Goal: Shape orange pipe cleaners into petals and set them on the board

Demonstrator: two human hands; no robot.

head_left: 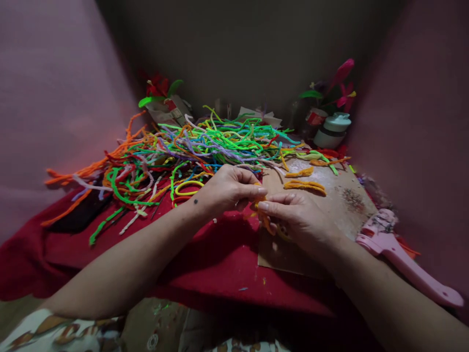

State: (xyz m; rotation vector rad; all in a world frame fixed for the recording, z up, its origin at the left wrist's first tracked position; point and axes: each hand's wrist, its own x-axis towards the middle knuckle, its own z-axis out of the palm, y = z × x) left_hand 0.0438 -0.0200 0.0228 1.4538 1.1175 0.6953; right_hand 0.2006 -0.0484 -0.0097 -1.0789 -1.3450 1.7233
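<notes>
Centrally in the head view, the left hand (234,190) and right hand (300,215) pinch one orange pipe cleaner (267,225) between their fingertips; its long axis is hard to tell, being mostly covered. Two doubled orange lengths (305,186) lie just beyond, nearer the right hand, roughly left-to-right on one cardboard sheet (340,171). One multicoloured pipe-cleaner heap (234,142) spreads across the red-clothed surface (220,254) behind the hands.

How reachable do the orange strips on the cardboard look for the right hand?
Probably yes: the orange strips lie uncovered just beyond the right hand, though its fingers pinch another orange piece.
</notes>
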